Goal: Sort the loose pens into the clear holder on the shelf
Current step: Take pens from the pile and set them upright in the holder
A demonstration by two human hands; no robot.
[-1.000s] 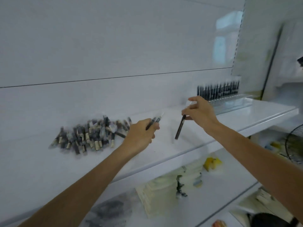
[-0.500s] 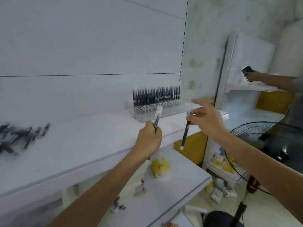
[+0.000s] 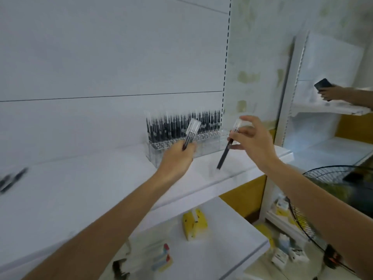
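Clear holder (image 3: 207, 145) ahead: your right hand (image 3: 252, 142) pinches a pen (image 3: 223, 157), left hand (image 3: 177, 159) grips spare pens (image 3: 191, 131); lower it upright into a free slot.

Soft, even light; faint shadows. Motion blur smears the loose dark pens (image 3: 12, 179) at far left. Frame edges bow.

Hands: one left hand (image 3: 175, 160), one right hand (image 3: 254, 142). Clear holder (image 3: 210, 143): one. Right-hand pen (image 3: 224, 156): one. Left-hand pens (image 3: 191, 130): count unclear. Racked pens (image 3: 171, 126): too blurred to count.
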